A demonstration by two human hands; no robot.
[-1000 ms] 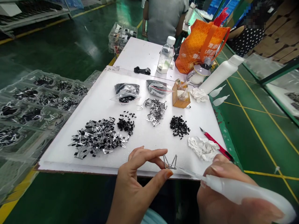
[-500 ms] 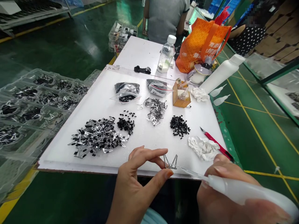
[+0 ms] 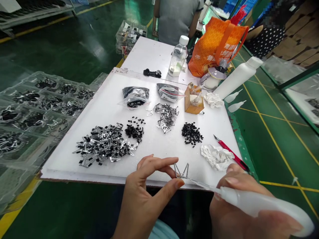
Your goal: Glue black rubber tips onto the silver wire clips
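Metal wire piece (image 3: 181, 171): V-shaped, two prongs pointing up, held in the air just above the near edge of the board, clear of its surface

Left hand (image 3: 142, 196): narrow pinch, holding the wire piece at its base between the thumb (image 3: 171, 190) and a curled finger; forefinger (image 3: 159, 162) extends above, not touching the prongs

Right hand (image 3: 236, 209): closed around a white squeeze bottle (image 3: 256, 204), lying almost level

Nozzle (image 3: 201, 184): thin, reaching to the base of the wire piece; contact cannot be confirmed from this view

Work surface: white foam board (image 3: 154, 156), with a crumpled white cloth (image 3: 216, 157) and a red craft knife (image 3: 230, 154) at its right side

Loose parts: mixed metal and black pile (image 3: 102, 144) at left; black piece piles (image 3: 134, 132) and (image 3: 191, 133); metal wire pile (image 3: 166, 116) between them

Far end of board: two zip bags (image 3: 134, 97) (image 3: 169, 92) with dark contents; small cardboard holder (image 3: 193, 104)

Beyond: water bottle (image 3: 177, 58), orange bag (image 3: 216, 48), large white bottle (image 3: 239, 74)

Left of board: clear compartment trays (image 3: 37, 109) with metal and black parts

Background: person in a grey shirt (image 3: 176, 20), standing beyond the table
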